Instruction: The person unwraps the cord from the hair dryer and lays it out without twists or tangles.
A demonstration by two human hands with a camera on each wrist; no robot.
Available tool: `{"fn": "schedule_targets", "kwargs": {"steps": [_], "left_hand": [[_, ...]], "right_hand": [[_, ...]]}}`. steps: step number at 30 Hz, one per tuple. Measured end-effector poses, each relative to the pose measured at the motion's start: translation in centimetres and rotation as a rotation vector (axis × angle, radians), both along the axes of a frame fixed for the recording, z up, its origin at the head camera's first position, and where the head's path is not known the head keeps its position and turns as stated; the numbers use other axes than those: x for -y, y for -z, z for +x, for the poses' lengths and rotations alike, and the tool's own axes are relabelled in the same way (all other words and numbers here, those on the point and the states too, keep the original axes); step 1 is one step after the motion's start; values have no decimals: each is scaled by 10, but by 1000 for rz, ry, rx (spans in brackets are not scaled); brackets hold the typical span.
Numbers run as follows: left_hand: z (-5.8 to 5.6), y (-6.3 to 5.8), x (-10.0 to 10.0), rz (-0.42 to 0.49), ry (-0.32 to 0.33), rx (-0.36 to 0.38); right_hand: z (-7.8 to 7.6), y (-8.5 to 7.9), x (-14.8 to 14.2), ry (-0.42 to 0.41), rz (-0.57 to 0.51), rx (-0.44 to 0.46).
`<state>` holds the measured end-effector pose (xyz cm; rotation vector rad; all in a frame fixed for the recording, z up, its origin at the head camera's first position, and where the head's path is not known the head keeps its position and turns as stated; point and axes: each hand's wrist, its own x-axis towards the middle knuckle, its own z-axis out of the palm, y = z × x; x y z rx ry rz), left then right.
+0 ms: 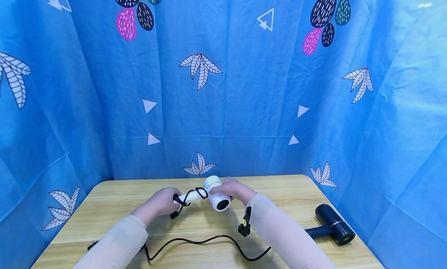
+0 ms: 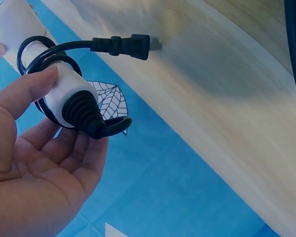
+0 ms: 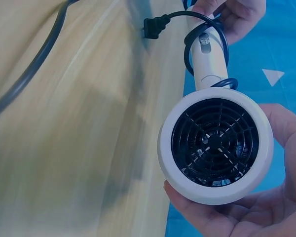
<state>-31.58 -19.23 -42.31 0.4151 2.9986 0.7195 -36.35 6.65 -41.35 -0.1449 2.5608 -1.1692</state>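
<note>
A white hair dryer is held up over the wooden table by both hands. My left hand grips its handle, thumb on one side and fingers underneath. The dryer's black cord is wound around that handle, and its plug sticks out free to the side. Around the barrel curls my right hand; in the right wrist view its fingers and thumb clasp the white rim. The round black grille faces the right wrist camera.
A dark blue hair dryer lies near the right edge of the wooden table, its handle partly behind the right sleeve. A black cable curves along the front between the forearms. A blue patterned curtain surrounds the table's back and sides.
</note>
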Motion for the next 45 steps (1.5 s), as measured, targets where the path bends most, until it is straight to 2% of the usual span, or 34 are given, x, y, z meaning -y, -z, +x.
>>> {"fn": "schedule_targets", "kwargs": {"steps": [10, 16, 23, 45], "left_hand": [[-1, 0, 0, 34, 22, -53], [-2, -1, -1, 48, 26, -63], [-1, -3, -2, 65, 49, -110], [5, -9, -7, 159, 12, -142]], "right_hand": [[3, -9, -6, -17, -18, -10], [3, -15, -10, -26, 25, -38], [5, -22, -14, -7, 49, -54], [7, -33, -24, -5, 81, -83]]}}
